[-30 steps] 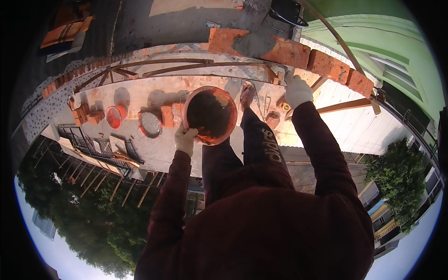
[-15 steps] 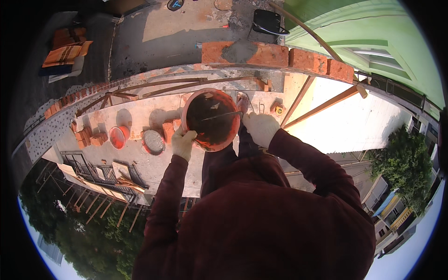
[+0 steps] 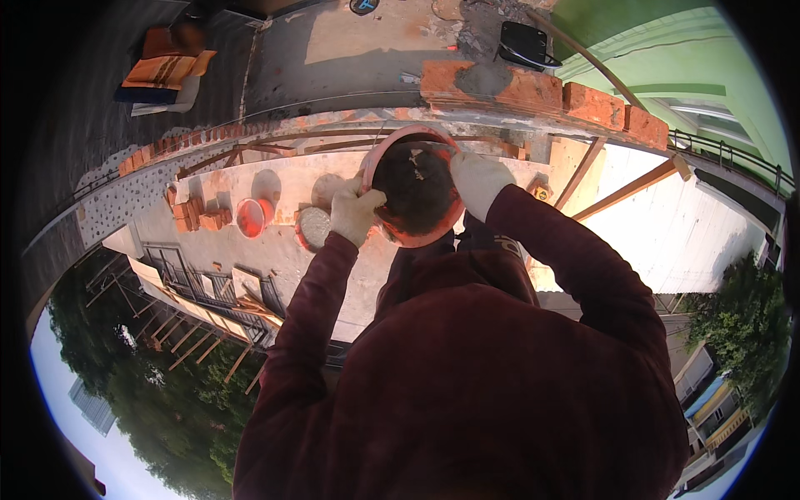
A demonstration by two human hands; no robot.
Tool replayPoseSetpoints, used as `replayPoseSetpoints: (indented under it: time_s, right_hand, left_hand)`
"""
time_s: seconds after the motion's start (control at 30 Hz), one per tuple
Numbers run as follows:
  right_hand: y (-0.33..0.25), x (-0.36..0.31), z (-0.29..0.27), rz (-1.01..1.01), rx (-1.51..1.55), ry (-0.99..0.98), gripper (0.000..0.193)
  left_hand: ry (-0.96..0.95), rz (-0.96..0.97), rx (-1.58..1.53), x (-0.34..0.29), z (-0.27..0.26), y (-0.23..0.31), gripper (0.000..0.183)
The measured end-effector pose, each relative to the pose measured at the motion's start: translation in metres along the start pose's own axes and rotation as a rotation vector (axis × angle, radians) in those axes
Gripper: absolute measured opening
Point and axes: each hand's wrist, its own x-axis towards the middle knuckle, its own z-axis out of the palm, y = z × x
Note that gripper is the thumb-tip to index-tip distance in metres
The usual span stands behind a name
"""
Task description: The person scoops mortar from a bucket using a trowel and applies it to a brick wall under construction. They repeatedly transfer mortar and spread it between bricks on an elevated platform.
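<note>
— Brickwork runs along the upper centre of the frame, grey mortar heaped on it. What sits below it?

— The orange bucket, at upper centre, held up between both gloved hands.

— How do the hands grip it?

— The left hand closes on the rim's left side; the right hand clasps the upper right rim.

— Anything smaller?

— A smaller orange pail and a mortar-filled pan, left of the left hand, on the slab below.
</note>
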Motion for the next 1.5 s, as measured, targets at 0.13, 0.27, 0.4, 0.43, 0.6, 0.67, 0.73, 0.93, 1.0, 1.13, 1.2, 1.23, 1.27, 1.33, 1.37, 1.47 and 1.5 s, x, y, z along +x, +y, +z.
replayPoseSetpoints:
  time_s: [0.13,0.27,0.4,0.43,0.6,0.67,0.73,0.93,1.0,1.13,1.2,1.23,1.27,1.33,1.37,1.47,1.5]
  right_hand:
    - [-0.015,-0.01,0.054,0.038,0.186,-0.195,0.026]
    - [-0.046,-0.037,0.063,-0.004,0.329,-0.253,0.024]
    - [-0.054,-0.035,0.06,0.05,0.537,-0.275,0.036]
    - [-0.053,-0.029,0.061,0.044,0.603,-0.288,0.04]
    - [-0.043,-0.022,0.06,0.026,0.332,-0.352,0.046]
    - [-0.035,-0.032,0.064,-0.027,0.175,-0.212,0.035]
    - [-0.03,-0.032,0.039,0.073,0.186,-0.083,0.029]
    - [-0.011,-0.002,0.015,0.044,0.048,-0.439,0.028]
    - [-0.012,-0.01,0.007,0.154,0.297,-0.576,0.028]
    - [-0.009,-0.04,0.019,0.174,0.615,-0.611,0.021]
    - [-0.007,-0.051,0.035,0.092,0.654,-0.474,0.02]
    - [-0.003,-0.054,0.052,0.039,0.676,-0.383,0.02]
    - [0.006,-0.058,0.065,0.035,0.703,-0.372,0.02]
    - [0.006,-0.065,0.044,0.052,0.767,-0.441,0.02]
    - [0.006,-0.066,0.027,0.079,0.802,-0.519,0.02]
    - [0.032,-0.066,0.014,0.117,0.907,-0.629,0.023]
    - [0.046,-0.067,0.026,0.09,0.953,-0.63,0.027]
  left_hand:
    - [0.064,0.001,-0.009,0.009,0.001,0.012,0.014]
    - [0.032,-0.118,-0.202,0.005,-0.026,-0.006,0.026]
    - [0.005,-0.131,-0.142,-0.018,-0.03,0.002,0.033]
    - [-0.011,-0.138,-0.134,-0.019,-0.029,0.003,0.034]
    - [0.017,-0.06,-0.233,-0.023,-0.018,0.018,0.03]
    - [-0.006,-0.028,-0.24,-0.02,-0.016,0.02,0.032]
    - [-0.007,0.057,-0.1,0.001,-0.03,-0.001,0.007]
    - [0.037,0.187,0.142,0.0,0.005,0.043,0.025]
    - [0.007,0.157,0.086,-0.004,0.004,0.057,0.024]
    - [-0.043,0.14,-0.066,-0.002,0.013,0.053,0.025]
    - [-0.056,0.14,-0.163,-0.003,0.018,0.05,0.025]
    - [-0.063,0.139,-0.213,-0.005,0.022,0.049,0.025]
    - [-0.063,0.096,-0.247,-0.008,0.026,0.05,0.025]
    - [-0.039,0.015,-0.302,-0.015,0.03,0.057,0.025]
    - [-0.027,-0.002,-0.307,-0.016,0.031,0.056,0.024]
    - [-0.027,-0.037,-0.334,-0.019,0.043,0.047,0.022]
    - [-0.031,-0.035,-0.344,-0.02,0.049,0.046,0.02]
